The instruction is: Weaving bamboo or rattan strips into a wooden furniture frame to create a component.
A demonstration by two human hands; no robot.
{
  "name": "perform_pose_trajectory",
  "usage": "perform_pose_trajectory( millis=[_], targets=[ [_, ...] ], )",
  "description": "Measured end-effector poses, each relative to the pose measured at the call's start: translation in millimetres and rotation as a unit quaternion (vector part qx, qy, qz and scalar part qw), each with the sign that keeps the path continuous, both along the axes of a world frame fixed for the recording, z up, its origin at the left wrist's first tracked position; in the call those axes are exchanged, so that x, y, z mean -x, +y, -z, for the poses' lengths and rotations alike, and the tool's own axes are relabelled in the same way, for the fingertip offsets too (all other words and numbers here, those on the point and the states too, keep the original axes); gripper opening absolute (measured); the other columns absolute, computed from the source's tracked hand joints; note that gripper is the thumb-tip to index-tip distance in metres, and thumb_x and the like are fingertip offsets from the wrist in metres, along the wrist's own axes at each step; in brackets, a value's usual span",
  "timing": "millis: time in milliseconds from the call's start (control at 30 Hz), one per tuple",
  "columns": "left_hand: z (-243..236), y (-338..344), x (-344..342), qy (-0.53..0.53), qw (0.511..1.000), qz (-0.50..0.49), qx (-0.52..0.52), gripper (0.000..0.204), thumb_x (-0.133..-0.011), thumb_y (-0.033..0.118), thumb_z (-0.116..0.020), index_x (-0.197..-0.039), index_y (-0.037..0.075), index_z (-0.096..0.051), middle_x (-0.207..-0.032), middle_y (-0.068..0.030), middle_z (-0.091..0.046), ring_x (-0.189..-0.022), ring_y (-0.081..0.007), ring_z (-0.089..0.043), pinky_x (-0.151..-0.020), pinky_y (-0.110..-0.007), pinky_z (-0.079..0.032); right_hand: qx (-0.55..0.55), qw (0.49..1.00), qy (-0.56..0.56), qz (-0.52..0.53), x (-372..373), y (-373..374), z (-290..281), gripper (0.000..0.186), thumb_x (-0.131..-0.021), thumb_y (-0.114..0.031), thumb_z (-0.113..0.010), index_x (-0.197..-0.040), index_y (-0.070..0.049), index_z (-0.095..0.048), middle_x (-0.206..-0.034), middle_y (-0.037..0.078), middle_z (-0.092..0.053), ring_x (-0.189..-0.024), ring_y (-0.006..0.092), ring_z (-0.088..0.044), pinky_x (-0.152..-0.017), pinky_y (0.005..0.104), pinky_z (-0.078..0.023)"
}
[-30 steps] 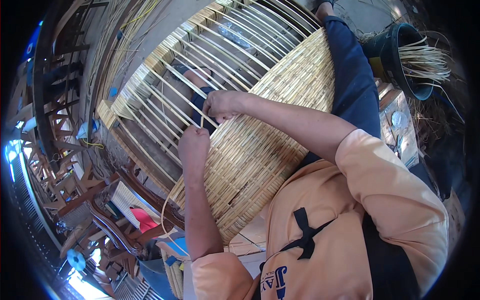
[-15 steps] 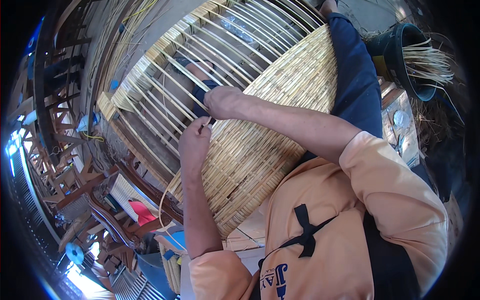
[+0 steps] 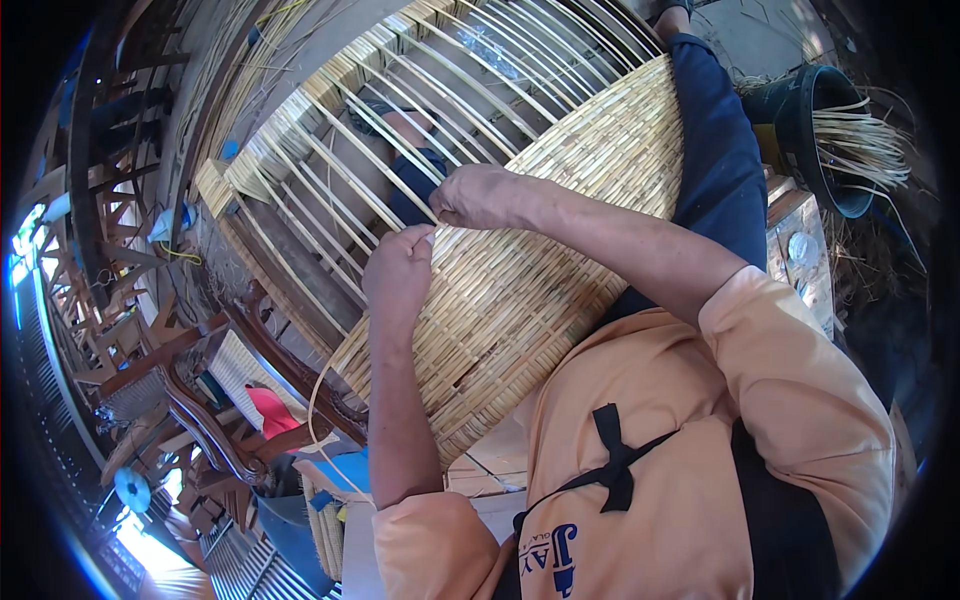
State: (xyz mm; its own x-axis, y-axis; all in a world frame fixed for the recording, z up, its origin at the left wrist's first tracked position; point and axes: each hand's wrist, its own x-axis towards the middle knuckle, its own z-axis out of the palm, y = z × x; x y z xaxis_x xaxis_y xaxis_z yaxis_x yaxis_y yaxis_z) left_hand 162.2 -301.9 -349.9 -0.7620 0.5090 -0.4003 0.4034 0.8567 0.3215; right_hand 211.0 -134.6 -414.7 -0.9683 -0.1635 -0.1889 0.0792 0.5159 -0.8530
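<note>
A large woven cane panel (image 3: 520, 300) leans across my lap, its lower part densely woven and its upper part bare cane rods (image 3: 350, 185) on a wooden frame (image 3: 225, 205). At the weaving's upper edge, my left hand (image 3: 400, 265) is closed in a pinch on a thin cane strand. Close by, on the same edge, my right hand (image 3: 480, 197) has its fingers curled down on the strand, with the fingertips partly hidden. A loose cane strand (image 3: 313, 405) loops out from the panel's left edge beside my left forearm.
At the right stands a dark bucket (image 3: 850, 190) with pale cane strips (image 3: 855, 145). A carved wooden chair frame (image 3: 215, 430) with a red cloth (image 3: 272, 412) is at the lower left. Long loose canes (image 3: 220, 100) lie beyond the frame.
Both hands have shifted slightly right along the woven edge, and the left fingers have closed tighter. The whole view has moved a little; the panel looks otherwise the same.
</note>
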Motion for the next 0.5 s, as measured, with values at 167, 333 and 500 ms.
perform_pose_trajectory(
  millis=[167,333,500],
  targets=[
    [-1,-2,-2,0.019,0.999,0.025,-0.004,0.021,-0.087,0.022,-0.053,-0.100,0.016,-0.069,-0.093,-0.0141,-0.062,-0.086,-0.0324,-0.061,-0.077,-0.040,-0.047,-0.011,0.999,0.053,0.001,-11,1,-5,0.010,-0.083,-0.018,-0.057,-0.081,-0.008,-0.058,-0.076,0.017,-0.059,-0.074,0.0367,-0.057,-0.064,0.0403,-0.045],
    [-4,2,-9,0.073,0.995,0.068,-0.005,0.019,-0.086,0.020,-0.053,-0.097,0.014,-0.068,-0.090,-0.0135,-0.061,-0.082,-0.0335,-0.061,-0.073,-0.042,-0.048,-0.017,0.998,0.066,-0.009,-11,2,0,0.010,-0.083,-0.019,-0.057,-0.083,-0.009,-0.059,-0.076,0.016,-0.060,-0.074,0.0356,-0.058,-0.065,0.0405,-0.046],
    [1,0,-11,0.116,0.990,0.085,-0.004,0.019,-0.086,0.019,-0.053,-0.096,0.013,-0.068,-0.089,-0.0135,-0.061,-0.081,-0.0333,-0.061,-0.070,-0.042,-0.049,-0.030,0.999,0.030,0.001,-5,-4,7,0.015,-0.087,-0.023,-0.054,-0.093,-0.012,-0.063,-0.080,0.013,-0.064,-0.078,0.0337,-0.061,-0.071,0.0406,-0.049]
  ],
)
